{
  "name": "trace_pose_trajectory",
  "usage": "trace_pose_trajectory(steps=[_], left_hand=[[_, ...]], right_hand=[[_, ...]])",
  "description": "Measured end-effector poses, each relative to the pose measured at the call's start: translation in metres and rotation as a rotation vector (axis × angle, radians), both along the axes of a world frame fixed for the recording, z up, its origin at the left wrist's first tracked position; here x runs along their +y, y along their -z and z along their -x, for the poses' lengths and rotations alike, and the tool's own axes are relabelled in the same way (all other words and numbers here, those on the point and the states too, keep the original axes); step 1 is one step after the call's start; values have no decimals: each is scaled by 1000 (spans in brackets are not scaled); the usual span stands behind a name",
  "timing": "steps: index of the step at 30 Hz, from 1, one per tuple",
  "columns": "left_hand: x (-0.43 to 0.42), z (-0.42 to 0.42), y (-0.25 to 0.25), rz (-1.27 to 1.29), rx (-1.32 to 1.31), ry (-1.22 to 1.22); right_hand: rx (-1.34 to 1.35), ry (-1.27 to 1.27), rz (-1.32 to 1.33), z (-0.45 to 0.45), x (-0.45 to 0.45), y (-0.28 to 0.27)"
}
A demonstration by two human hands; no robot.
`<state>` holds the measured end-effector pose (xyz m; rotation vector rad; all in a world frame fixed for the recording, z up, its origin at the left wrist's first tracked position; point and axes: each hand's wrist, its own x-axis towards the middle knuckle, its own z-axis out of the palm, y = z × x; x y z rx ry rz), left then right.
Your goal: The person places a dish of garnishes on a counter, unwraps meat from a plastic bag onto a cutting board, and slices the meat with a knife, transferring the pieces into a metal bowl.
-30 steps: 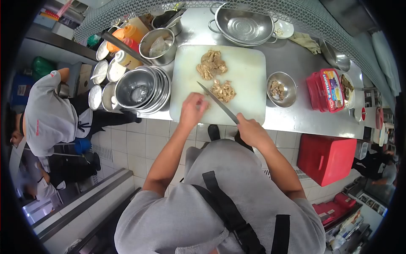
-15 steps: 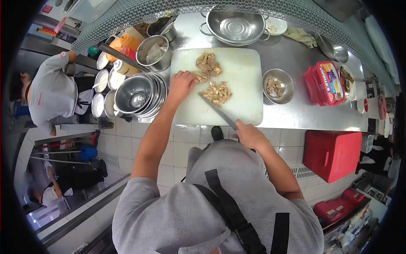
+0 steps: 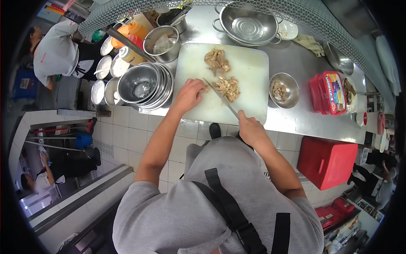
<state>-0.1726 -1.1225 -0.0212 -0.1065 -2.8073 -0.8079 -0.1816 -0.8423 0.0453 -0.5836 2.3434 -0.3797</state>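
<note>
A knife (image 3: 226,103) is gripped by its handle in my right hand (image 3: 252,129), at the near right of the white cutting board (image 3: 249,76). Its blade points away and left, the tip beside a pile of chopped cooked meat (image 3: 228,88). My left hand (image 3: 189,96) is on the board's left side, fingers curled and pressed round a small piece of meat (image 3: 206,88), mostly hidden by the fingertips. Behind the chopped pile lie larger chunks of meat (image 3: 218,60).
Right of the board stands a steel bowl (image 3: 292,95) with meat pieces, then a red tub (image 3: 320,95). Stacked steel bowls (image 3: 139,84) crowd the left. A colander (image 3: 247,25) sits behind. A red bin (image 3: 323,163) stands below the counter; a co-worker (image 3: 57,53) is at left.
My left hand has drawn nearer to me with the small piece, away from the larger chunks. The knife now lies alongside the chopped pile, its tip farther forward. The view has shifted slightly.
</note>
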Motion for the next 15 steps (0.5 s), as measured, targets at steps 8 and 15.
trace_pose_trajectory(steps=[8, 15], left_hand=[[-7, -5, 0, -39, -93, 168], [2, -10, -2, -65, -54, 145]], right_hand=[[-29, -77, -127, 7, -20, -3], [-4, -39, 20, 10, -34, 18]])
